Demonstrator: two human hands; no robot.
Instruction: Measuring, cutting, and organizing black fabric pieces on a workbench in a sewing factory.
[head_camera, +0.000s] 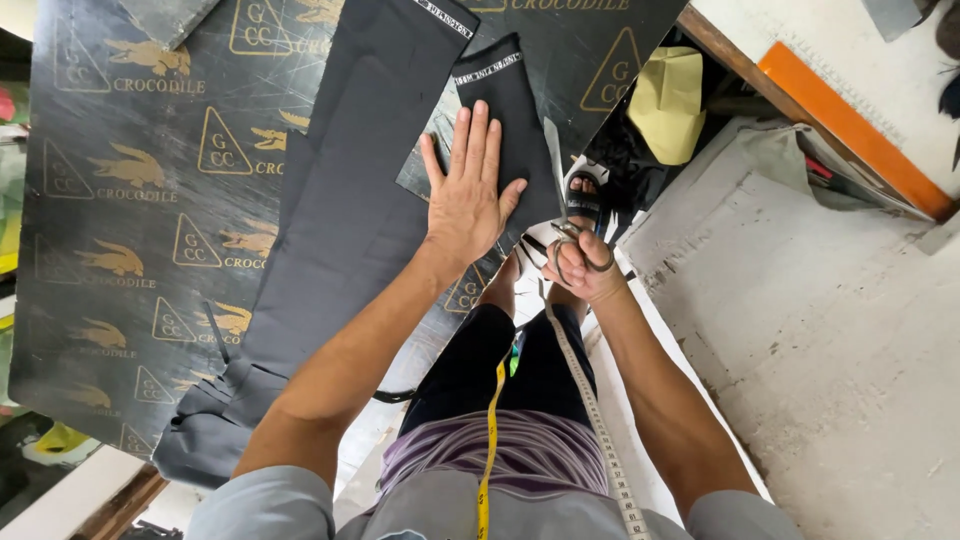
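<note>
Two hands, left hand (468, 205) flat on dark cloth (505, 120), right hand (585, 268) gripping scissors (562, 195)

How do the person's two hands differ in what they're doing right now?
The left hand lies flat with fingers spread; the right hand is curled closed. The left hand presses on dark fabric on the black board; the right hand grips scissors at the board's edge. Both hands are bare.
</note>
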